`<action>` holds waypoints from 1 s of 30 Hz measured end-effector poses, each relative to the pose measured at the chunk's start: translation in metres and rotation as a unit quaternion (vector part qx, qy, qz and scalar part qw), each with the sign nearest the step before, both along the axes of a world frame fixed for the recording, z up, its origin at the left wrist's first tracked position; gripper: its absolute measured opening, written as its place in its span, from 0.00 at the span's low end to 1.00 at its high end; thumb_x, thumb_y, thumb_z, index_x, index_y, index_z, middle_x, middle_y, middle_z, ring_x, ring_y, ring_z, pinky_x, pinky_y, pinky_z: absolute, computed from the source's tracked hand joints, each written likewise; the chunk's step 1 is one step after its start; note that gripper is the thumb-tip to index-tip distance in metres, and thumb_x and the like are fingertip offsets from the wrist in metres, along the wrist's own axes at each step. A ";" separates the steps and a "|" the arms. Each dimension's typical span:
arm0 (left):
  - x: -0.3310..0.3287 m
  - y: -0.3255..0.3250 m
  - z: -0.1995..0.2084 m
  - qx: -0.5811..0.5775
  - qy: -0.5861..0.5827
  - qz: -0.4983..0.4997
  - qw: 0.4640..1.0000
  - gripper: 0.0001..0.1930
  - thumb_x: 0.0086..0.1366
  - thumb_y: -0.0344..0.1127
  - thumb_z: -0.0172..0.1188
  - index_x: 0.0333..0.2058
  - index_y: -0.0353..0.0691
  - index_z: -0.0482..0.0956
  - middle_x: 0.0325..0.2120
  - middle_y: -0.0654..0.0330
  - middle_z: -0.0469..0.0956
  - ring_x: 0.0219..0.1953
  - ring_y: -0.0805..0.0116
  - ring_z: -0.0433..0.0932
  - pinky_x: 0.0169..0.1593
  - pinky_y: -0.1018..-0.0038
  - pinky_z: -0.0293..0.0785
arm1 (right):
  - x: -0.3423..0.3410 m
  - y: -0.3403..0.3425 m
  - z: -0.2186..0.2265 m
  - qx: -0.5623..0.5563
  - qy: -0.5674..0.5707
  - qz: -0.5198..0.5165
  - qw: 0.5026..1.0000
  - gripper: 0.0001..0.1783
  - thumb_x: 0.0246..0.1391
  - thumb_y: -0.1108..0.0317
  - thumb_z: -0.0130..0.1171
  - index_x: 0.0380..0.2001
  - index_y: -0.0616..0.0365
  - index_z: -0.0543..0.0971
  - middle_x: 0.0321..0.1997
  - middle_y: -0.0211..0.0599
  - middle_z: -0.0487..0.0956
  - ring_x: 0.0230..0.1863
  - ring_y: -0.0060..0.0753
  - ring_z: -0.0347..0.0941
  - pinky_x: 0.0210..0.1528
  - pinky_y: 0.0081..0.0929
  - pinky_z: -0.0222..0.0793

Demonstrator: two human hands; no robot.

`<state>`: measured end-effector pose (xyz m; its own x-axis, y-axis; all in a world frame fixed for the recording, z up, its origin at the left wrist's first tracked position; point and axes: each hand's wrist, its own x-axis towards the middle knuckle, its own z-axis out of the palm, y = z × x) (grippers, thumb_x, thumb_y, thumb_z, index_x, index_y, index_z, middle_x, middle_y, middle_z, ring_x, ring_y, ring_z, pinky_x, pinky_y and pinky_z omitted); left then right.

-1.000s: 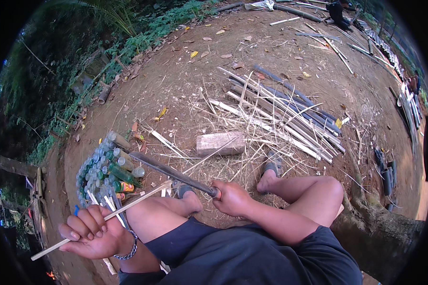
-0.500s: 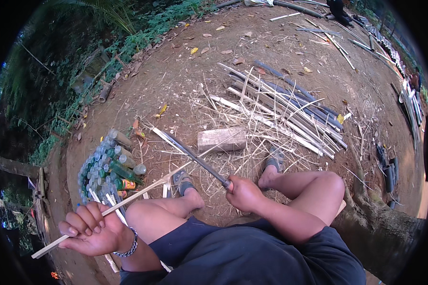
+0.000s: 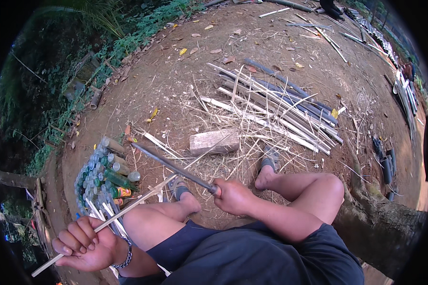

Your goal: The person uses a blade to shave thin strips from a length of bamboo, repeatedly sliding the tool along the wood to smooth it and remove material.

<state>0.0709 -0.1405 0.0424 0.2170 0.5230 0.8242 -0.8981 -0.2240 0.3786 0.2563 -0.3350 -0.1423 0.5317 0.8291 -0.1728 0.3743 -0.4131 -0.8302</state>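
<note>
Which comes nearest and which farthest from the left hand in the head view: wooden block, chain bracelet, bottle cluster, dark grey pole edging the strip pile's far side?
From the left hand:
1. Chain bracelet, on the same wrist.
2. Bottle cluster, ahead on the left.
3. Wooden block, ahead, near the middle.
4. Dark grey pole, beyond the block, to the right.

The left grip (image 3: 86,243) is sitting low at the person's left, fingers curling tight, thumb pointing outward below them. The right grip (image 3: 234,196) is clenching as a fist between both bent knees, its forearm (image 3: 283,213) slanting inward.
</note>
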 end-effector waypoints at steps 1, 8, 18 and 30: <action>0.002 0.002 0.000 -0.001 0.005 -0.001 1.000 0.19 0.70 0.52 0.48 0.26 0.45 0.62 0.13 0.70 0.57 0.12 0.81 0.55 0.18 0.83 0.53 | -0.003 0.002 0.004 0.027 -0.006 0.016 0.999 0.12 0.51 0.65 0.54 0.37 0.60 0.73 0.30 0.58 0.77 0.37 0.63 0.74 0.42 0.51 0.70; 0.000 0.015 0.001 -0.003 0.010 -0.005 1.000 0.19 0.70 0.51 0.49 0.26 0.44 0.63 0.13 0.70 0.59 0.13 0.81 0.56 0.18 0.83 0.53 | 0.073 -0.020 -0.101 -0.178 0.016 -0.089 0.980 0.17 0.55 0.62 0.53 0.43 0.61 0.74 0.37 0.56 0.79 0.41 0.57 0.77 0.46 0.49 0.71; 0.005 0.044 0.005 -0.041 0.021 -0.002 0.999 0.18 0.70 0.48 0.49 0.25 0.43 0.64 0.12 0.70 0.58 0.13 0.81 0.55 0.17 0.84 0.52 | 0.124 -0.033 -0.183 -0.215 0.017 -0.119 0.969 0.15 0.57 0.60 0.51 0.40 0.60 0.75 0.37 0.55 0.80 0.41 0.57 0.76 0.44 0.48 0.71; 0.015 0.077 0.011 -0.025 0.040 -0.021 0.999 0.17 0.70 0.46 0.50 0.25 0.42 0.64 0.13 0.69 0.57 0.13 0.80 0.54 0.19 0.83 0.51 | 0.172 -0.035 -0.225 -0.265 0.068 -0.144 0.951 0.15 0.53 0.63 0.54 0.41 0.59 0.76 0.36 0.53 0.80 0.40 0.54 0.78 0.43 0.44 0.72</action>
